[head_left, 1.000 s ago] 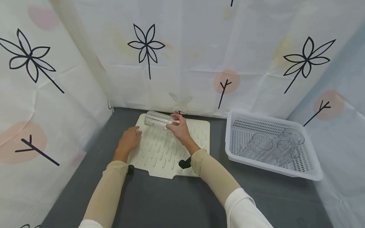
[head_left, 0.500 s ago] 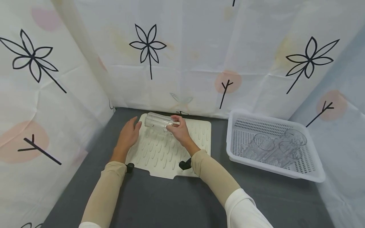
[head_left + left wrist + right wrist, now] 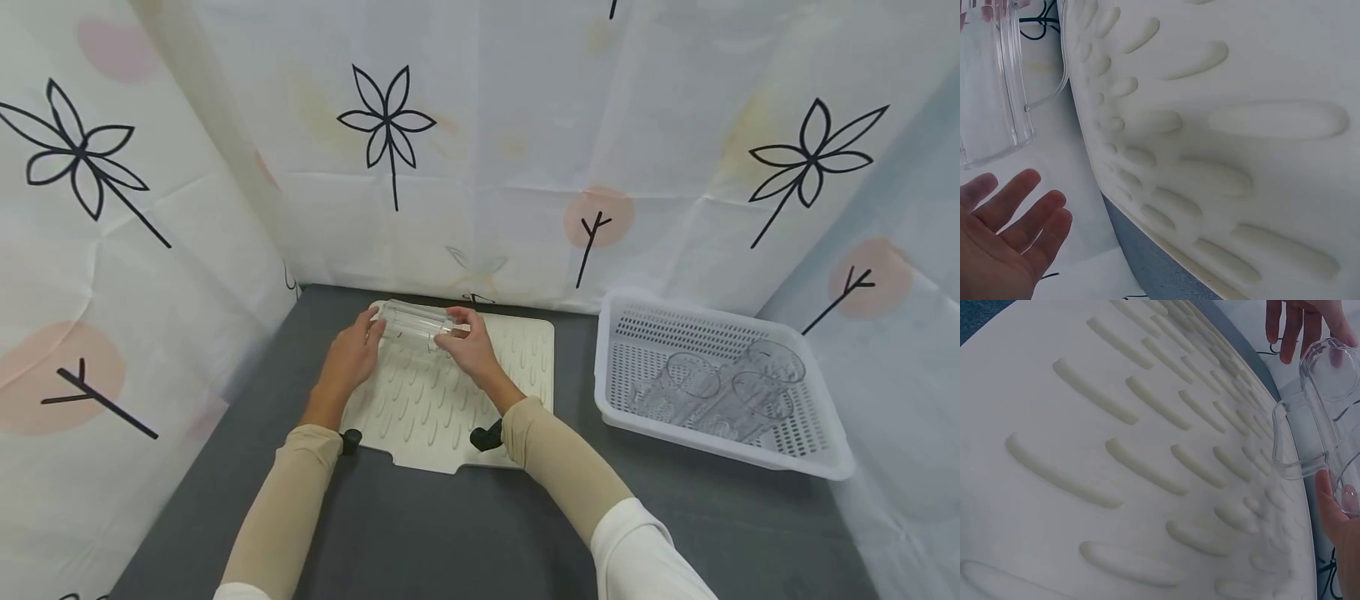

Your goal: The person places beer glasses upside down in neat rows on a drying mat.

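Head view: a clear mug (image 3: 412,322) lies sideways between two hands, over the back left corner of the white mat (image 3: 442,408). The mat sits by the back edge of the dark worktop (image 3: 450,533).
Right hand: this hand (image 3: 474,346) pinches the mug's right end with thumb and fingers.
Left hand: this hand (image 3: 354,354) is at the mug's left end. Its fingers (image 3: 1013,199) are spread, and the left wrist view shows a gap between them and the mug. I cannot tell if its thumb touches.
Mug's handle: the right wrist view shows the handle (image 3: 1277,434) on the side by the mat. It could bump the mat first, so it seems best to turn the mug slowly and watch that loop.
Slippery glass: the mug looks smooth, and one pinch at one end may let it tip. I think the left hand should cup the far end before the right hand lets go.
Bumps on the mat: they may make the mug wobble, so a soft, straight touch would be best.
Basket: the white basket (image 3: 675,434) stands by the worktop's right edge, with clear cups (image 3: 693,377) in it. It is well apart from the hands, so nothing there should get knocked.
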Available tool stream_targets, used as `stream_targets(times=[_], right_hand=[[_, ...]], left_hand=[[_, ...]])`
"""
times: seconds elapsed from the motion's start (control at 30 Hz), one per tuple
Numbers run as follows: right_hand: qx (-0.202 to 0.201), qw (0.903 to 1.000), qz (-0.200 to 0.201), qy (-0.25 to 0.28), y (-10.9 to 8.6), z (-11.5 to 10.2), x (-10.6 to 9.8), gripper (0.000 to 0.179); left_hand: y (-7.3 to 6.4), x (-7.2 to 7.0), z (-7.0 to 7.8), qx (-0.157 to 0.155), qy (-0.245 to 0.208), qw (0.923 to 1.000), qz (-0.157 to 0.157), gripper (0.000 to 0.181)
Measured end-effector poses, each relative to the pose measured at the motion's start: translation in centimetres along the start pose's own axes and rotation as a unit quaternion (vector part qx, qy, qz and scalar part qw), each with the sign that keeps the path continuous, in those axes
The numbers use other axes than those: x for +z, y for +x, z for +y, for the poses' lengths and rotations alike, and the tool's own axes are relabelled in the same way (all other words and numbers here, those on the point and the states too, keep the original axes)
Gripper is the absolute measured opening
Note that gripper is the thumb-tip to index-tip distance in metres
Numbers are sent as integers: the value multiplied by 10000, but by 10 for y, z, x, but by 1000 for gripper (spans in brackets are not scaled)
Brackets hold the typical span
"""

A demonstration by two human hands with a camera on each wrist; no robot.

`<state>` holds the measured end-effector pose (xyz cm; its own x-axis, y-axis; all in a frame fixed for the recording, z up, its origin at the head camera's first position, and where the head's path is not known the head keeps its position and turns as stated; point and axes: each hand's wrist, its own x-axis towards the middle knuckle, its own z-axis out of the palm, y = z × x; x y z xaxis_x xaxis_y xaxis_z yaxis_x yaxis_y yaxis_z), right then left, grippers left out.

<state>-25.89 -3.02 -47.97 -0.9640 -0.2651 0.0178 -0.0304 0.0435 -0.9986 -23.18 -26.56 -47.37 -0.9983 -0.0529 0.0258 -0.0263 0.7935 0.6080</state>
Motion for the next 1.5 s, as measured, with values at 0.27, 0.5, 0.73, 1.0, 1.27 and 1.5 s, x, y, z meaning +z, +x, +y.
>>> stream_targets(times=[0.27, 0.5, 0.73, 1.0, 1.27, 1.5], right_hand=[[17, 9998, 0, 202, 4, 11, 3, 51], [100, 9999, -110, 68, 4, 11, 2, 56], [3, 9984, -385, -418, 5, 9, 0, 61], [-12, 9929, -759, -916, 4, 4, -1, 76], [-153, 9867, -797, -1409, 8, 4, -1, 85], [-411, 9701, -825, -2245, 8, 4, 5, 87]], left_hand=[[-4, 0, 7, 74, 315, 9992, 248, 69], [-3, 1, 12, 496, 318, 9964, 606, 48], [-3, 0, 14, 651, 1, 9955, 686, 49], [-4, -3, 19, 602, -278, 9961, 585, 59], [-3, -2, 18, 788, -469, 9940, 602, 59], [-4, -2, 17, 972, -809, 9905, 542, 56]])
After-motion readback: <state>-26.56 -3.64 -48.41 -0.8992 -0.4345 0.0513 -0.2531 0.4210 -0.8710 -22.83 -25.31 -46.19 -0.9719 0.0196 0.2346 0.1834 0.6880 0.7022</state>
